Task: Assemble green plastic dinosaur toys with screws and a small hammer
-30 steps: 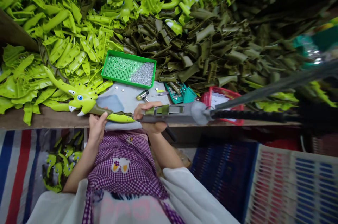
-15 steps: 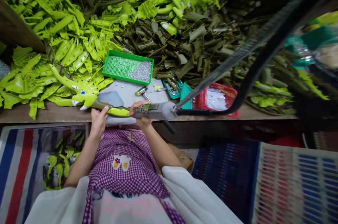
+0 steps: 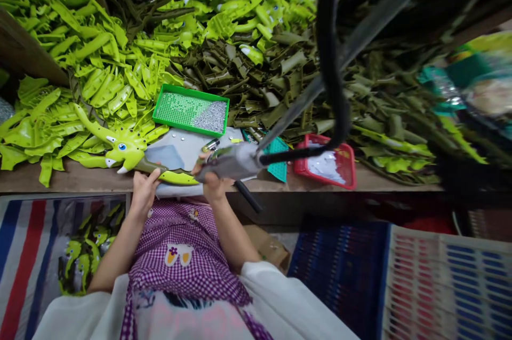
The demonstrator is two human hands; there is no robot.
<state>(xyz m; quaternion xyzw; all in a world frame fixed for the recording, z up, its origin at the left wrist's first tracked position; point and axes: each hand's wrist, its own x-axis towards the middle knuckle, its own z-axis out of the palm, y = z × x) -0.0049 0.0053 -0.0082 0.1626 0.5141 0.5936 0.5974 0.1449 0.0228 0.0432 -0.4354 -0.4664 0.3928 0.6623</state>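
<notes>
My left hand (image 3: 144,190) is closed round the brown neck of a lime-green toy dinosaur head (image 3: 127,150) with a blue eye, white horns and a yellow-green handle. The head lies to the left, over the bench edge. A grey electric screwdriver (image 3: 230,163), tilted and blurred, is in my right hand (image 3: 214,180). Its front end meets the right end of the toy's handle; the tip is hidden. A black cable and a spring-like cord run up from its back. Behind the toy stands a green tray (image 3: 192,110) of small silvery screws.
Piles of lime-green shells (image 3: 100,57) and dark brown parts (image 3: 260,70) cover the back. A red basket (image 3: 326,161) with white pieces and a teal basket (image 3: 278,158) stand right. A striped sack (image 3: 34,254) with similar toys lies below left; a plastic crate (image 3: 448,276) stands right.
The screwdriver has tilted, its back end now higher and turned further away. Its cable has swung left and upward. Both hands keep their hold, and the view has shifted slightly.
</notes>
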